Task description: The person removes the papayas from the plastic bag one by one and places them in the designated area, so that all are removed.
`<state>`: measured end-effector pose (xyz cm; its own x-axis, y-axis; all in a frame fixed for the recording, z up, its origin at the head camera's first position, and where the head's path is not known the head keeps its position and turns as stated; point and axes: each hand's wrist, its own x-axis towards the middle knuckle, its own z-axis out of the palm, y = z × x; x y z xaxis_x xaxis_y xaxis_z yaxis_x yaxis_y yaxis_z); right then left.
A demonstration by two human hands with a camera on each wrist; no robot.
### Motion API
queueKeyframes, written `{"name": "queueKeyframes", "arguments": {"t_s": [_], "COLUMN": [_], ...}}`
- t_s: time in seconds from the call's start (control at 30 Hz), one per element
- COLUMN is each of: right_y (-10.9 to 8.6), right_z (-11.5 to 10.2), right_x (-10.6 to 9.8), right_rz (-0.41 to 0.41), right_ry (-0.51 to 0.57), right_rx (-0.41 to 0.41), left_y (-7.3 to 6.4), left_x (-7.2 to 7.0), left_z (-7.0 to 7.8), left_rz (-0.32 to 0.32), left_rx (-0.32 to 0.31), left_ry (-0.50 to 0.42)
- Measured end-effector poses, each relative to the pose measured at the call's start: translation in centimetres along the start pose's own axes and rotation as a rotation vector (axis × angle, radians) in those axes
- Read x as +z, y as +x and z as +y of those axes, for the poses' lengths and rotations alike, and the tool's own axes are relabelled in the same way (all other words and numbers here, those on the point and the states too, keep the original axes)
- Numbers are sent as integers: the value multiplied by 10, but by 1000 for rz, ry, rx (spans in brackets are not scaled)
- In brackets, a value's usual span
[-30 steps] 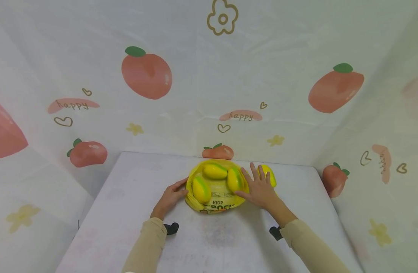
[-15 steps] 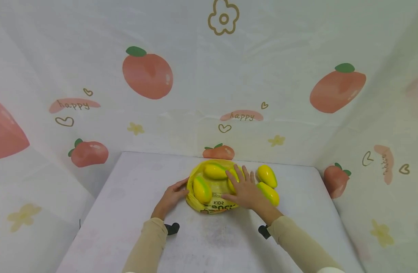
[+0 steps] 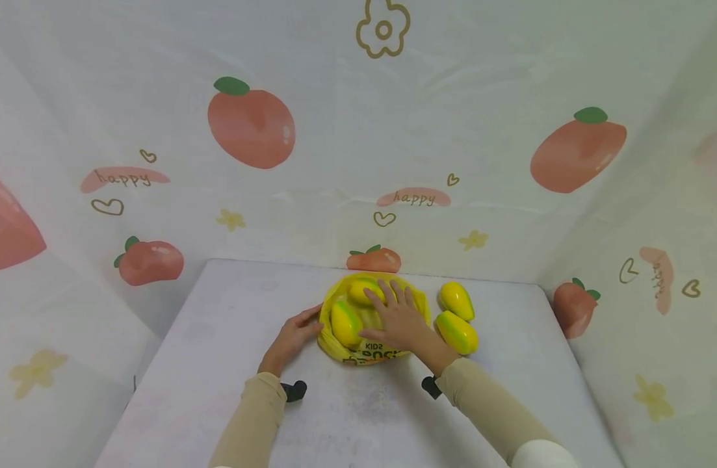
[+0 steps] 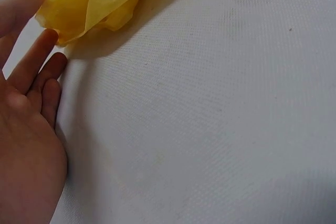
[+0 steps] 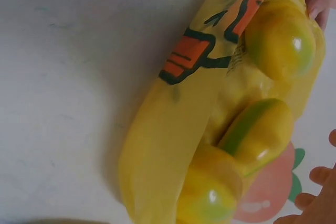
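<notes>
A yellow plastic bag point(image 3: 333, 348) with printed letters lies with its mouth spread wide. Inside it are a mango point(image 3: 346, 324) at the left and another mango point(image 3: 363, 292) at the back. A third mango point(image 5: 210, 184) shows in the right wrist view, hidden under my right hand in the head view. My right hand point(image 3: 396, 318) hovers over the bag with its fingers spread, gripping nothing. At the bag's left edge, my left hand point(image 3: 290, 341) touches the yellow film with extended fingertips; the left wrist view shows the crumpled bag edge point(image 4: 94, 9) right at them.
Two more mangoes, a rear mango point(image 3: 456, 300) and a front mango point(image 3: 457, 332), lie on the white table point(image 3: 218, 312) right of the bag. Behind the table rises a fruit-printed cloth wall point(image 3: 311, 214).
My right hand has moved left from the bag's right side to over its middle, uncovering the two mangoes on the table. My left hand has stayed at the bag's edge.
</notes>
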<state>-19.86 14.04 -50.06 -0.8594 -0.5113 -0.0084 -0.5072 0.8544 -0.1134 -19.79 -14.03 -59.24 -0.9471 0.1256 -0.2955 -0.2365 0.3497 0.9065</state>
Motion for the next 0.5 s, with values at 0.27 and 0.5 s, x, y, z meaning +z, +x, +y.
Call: {"name": "queueKeyframes", "arguments": {"t_s": [0.27,0.5], "right_y": [15,28], "right_z": [-15,-26], "right_x": [4,11], "right_rz": [-58,-101], "right_ry": [43,107], "right_rx": [-3,25], "left_y": [-1,-2], "left_x": [-3,-4], "left_z": [0,1], "left_rz": [-4,-11], "left_rx": [62,61], "left_ry": [-1,9]}}
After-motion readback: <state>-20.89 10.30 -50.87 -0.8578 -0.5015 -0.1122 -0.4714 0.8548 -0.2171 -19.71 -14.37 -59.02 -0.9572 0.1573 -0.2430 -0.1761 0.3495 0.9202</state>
